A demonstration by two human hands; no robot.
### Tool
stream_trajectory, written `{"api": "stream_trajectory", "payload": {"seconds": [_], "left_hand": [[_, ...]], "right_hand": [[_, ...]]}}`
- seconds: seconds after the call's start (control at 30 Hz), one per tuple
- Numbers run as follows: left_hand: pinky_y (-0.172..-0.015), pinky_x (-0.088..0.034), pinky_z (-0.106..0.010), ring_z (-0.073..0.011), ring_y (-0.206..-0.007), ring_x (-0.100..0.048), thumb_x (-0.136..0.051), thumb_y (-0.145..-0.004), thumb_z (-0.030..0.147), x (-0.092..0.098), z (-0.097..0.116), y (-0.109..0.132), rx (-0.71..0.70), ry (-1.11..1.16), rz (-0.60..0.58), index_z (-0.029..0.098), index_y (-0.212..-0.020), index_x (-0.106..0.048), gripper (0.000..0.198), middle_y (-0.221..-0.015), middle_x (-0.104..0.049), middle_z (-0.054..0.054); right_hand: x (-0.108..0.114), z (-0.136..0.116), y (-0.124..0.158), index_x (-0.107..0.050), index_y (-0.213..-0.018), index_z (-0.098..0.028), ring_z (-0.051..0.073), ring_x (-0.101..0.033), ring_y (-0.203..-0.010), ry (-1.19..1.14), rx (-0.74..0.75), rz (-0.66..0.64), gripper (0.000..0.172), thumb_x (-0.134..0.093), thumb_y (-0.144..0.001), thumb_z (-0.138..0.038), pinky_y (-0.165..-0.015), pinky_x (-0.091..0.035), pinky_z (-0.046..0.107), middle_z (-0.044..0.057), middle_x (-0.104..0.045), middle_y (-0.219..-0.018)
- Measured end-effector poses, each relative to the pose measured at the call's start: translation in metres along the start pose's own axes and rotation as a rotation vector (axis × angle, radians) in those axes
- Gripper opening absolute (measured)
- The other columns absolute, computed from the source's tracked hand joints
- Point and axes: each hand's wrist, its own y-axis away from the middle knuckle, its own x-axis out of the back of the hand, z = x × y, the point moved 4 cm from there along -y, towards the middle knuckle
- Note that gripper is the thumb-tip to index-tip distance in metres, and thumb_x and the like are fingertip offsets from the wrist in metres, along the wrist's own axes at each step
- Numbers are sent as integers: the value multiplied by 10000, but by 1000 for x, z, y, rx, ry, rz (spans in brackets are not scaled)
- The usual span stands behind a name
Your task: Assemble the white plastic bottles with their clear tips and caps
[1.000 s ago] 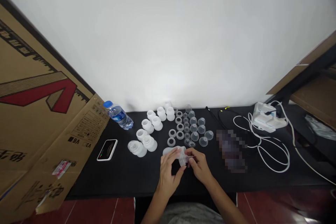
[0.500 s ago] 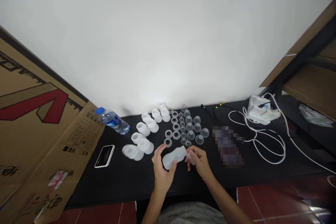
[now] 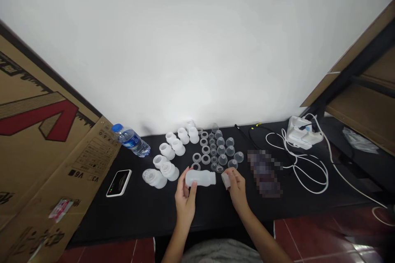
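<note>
A pale wall (image 3: 197,49) closes off the far side of a black table (image 3: 135,211), and a large cardboard box (image 3: 37,156) hems in its left end. To the right, a white power strip (image 3: 304,133) trails a looped cable (image 3: 310,191); nearer the right hand (image 3: 238,192), a pixelated patch hides something. A water bottle (image 3: 132,140) leans left near the box, with a white-framed device (image 3: 119,183) in front of it. The left hand (image 3: 185,202) curls around a long white bottle (image 3: 202,178), thumb on the near side, mouth pointing right. The right hand's fingers are pinched on a translucent cap (image 3: 225,181), just beside that mouth but apart from it. Squat white bottles (image 3: 167,151) stand left of the left hand. Clear domes (image 3: 222,159) and smaller rings (image 3: 205,159) crowd the table just beyond both hands.
</note>
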Motion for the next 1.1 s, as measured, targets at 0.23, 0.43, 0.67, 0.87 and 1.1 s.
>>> {"api": "stream_trajectory", "payload": {"seconds": [0.23,0.43,0.67,0.87,1.1], "left_hand": [[-1201,-520,-465,-330,-1421,-641,-711,-998,563,-2,0,-1,3,29,9,247,-1521,-601,621,-1551,-644,-154],[-1148,-555,-428,-328,-1376,-667,-716,-972,622,1,2,-5,3,7,89,227,-1480,-629,650,-1521,-661,-155],[-1052,-594,-436,-333,-1195,-747,-747,-915,672,10,-3,-9,87,-25,104,203,-1359,-729,645,-1314,-773,-139],[-1001,-607,-397,-320,-1171,-749,-722,-933,670,10,0,-10,42,-46,79,202,-1313,-775,606,-1354,-753,-141],[-1035,-585,-381,-325,-1239,-719,-740,-934,644,13,-2,-10,23,-61,114,209,-1309,-784,576,-1394,-731,-131]], "right_hand": [[-16,1,2,-665,-1122,-251,173,-670,-646,-56,44,-195,391,-764,-941,-582,-523,-572,270,42,-737,-924],[-19,-1,1,-724,-1202,-257,312,-760,-1158,-123,28,-313,403,-857,-898,-486,-873,-687,425,133,-776,-1309],[-14,-10,-1,-814,-1133,-266,350,-751,-1253,-190,-4,-350,353,-918,-854,-456,-1001,-649,511,137,-800,-1322],[-11,-8,-3,-831,-1089,-276,345,-762,-1243,-180,2,-350,306,-895,-877,-487,-1070,-608,530,126,-820,-1279],[-15,-8,-1,-761,-1075,-267,329,-757,-1211,-194,-26,-361,306,-864,-901,-497,-1000,-624,472,125,-823,-1194]]}}
